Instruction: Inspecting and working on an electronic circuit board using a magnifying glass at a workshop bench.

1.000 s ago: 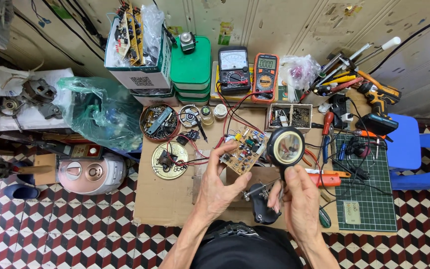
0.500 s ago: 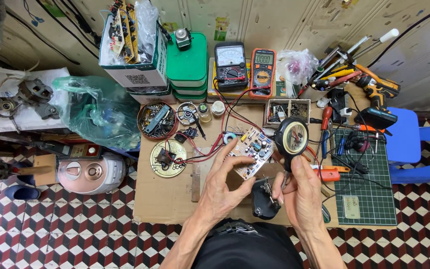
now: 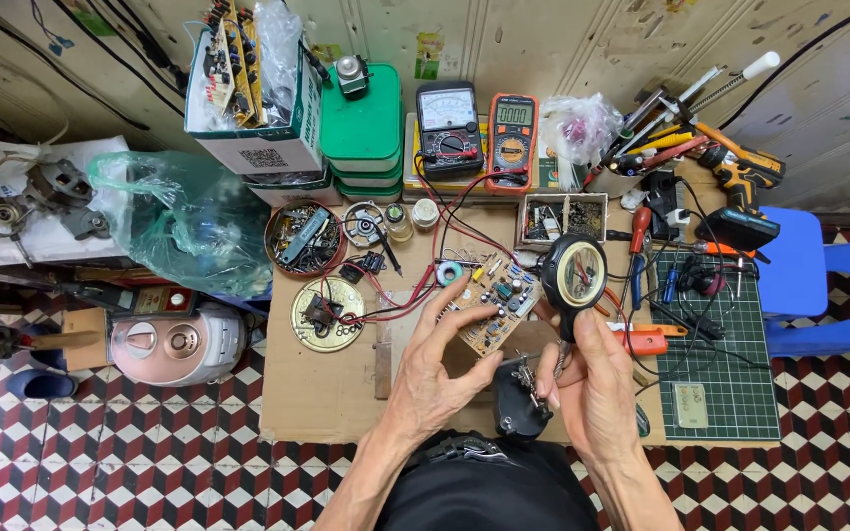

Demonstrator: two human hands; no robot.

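Note:
My left hand (image 3: 442, 371) holds a small tan circuit board (image 3: 493, 306) by its lower edge, tilted above the wooden bench (image 3: 317, 393). Red and black wires (image 3: 400, 300) run from the board to the left. My right hand (image 3: 590, 379) grips the black handle of a round magnifying glass (image 3: 574, 272), held upright just right of the board. Below and between my hands stands a black helping-hand clamp stand (image 3: 521, 398) with a metal clip.
Two multimeters (image 3: 479, 135), green boxes (image 3: 368, 133), a cardboard box of boards (image 3: 253, 98), round tins of parts (image 3: 305, 239), a green cutting mat (image 3: 720, 354), tools and a drill (image 3: 730, 167), a blue stool (image 3: 819, 295). A rice cooker (image 3: 177, 341) sits on the tiled floor.
The view has shifted slightly. Both hands have moved a little toward me and lower, the board tilted more steeply, the magnifier staying beside it.

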